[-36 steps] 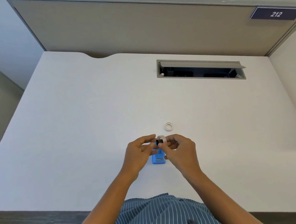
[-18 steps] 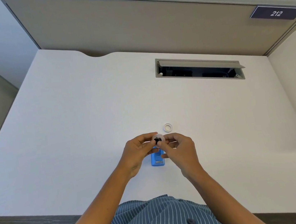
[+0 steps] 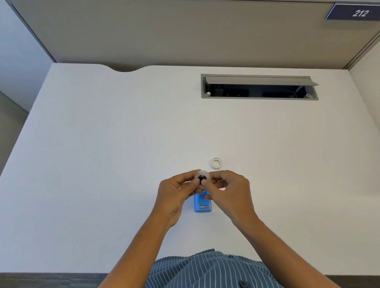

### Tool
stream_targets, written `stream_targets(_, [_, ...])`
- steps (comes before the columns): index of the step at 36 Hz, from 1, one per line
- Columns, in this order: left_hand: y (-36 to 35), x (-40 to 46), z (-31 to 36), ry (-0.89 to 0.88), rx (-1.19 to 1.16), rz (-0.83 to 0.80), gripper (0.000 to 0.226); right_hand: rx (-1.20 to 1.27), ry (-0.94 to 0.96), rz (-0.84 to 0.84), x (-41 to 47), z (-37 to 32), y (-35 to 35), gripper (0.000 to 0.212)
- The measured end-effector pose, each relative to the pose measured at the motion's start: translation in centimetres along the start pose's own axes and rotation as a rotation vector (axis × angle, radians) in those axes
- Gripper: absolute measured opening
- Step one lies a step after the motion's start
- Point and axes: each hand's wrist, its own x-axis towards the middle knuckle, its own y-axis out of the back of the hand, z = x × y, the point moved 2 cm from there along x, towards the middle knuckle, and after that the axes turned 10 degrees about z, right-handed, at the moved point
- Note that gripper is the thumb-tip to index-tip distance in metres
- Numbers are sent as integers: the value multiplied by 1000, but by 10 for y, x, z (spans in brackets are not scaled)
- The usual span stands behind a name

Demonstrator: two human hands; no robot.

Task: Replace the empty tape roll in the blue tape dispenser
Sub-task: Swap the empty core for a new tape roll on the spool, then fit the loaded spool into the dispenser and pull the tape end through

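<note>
Head view, only one available. Person stands at a white desk (image 3: pixel 113 154), both bare forearms reaching out over it.

Left hand (image 3: pixel 175 194) and right hand (image 3: pixel 229 190) meet just above the desk. Between them: a pale tape roll (image 3: pixel 202 175) with a black hub (image 3: pixel 201 179) sitting in its centre. Left fingertips pinch the roll's left edge; right thumb and forefinger pinch its right edge. Remaining fingers of both hands curled in. Whether the hub is fully seated in the roll: cannot tell, too small.

Blue tape dispenser (image 3: pixel 202 204) lies flat on the desk directly beneath the hands, its far end hidden by them, near end with a small metal piece visible. Hands appear not to touch it.

Empty white core ring (image 3: pixel 216 163) lies flat on the desk just beyond the right hand, apart from everything else.

Farther back, an open cable tray (image 3: pixel 258 86) is set into the desk. Sign reading 212 (image 3: pixel 360 12) on the partition, upper right. Striped blue shirt (image 3: pixel 202 284) at the bottom edge.
</note>
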Motion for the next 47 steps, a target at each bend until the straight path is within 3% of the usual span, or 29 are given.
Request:
stream_targets(6, [-1, -1, 0, 41, -79, 3, 37, 20, 21, -61, 2, -1, 3, 24])
stream_targets(11, [1, -1, 0, 108, -119, -14, 31, 69, 64, -144, 0, -5, 4, 50])
stream_targets(16, [1, -3, 1, 178, -149, -46, 41, 5, 170, -189, 2, -5, 4, 64])
stream_targets(28, [6, -3, -6, 195, -98, -79, 34, -138, 307, -228, 9, 2, 7, 48])
stream_targets(32, [12, -2, -10, 40, 113, 99, 24, -300, 377, -222, 13, 11, 6, 50])
stream_targets(36, [21, 0, -18, -128, 428, 247, 30, -476, 417, -254, 17, 21, 0, 56])
stream_targets(40, [24, -2, -23, -222, 654, 168, 48, -535, 389, -298, 21, 28, -5, 59])
stream_targets(47, [25, -5, -37, -263, 794, 1, 72, -613, 371, -331, 26, 36, -13, 62])
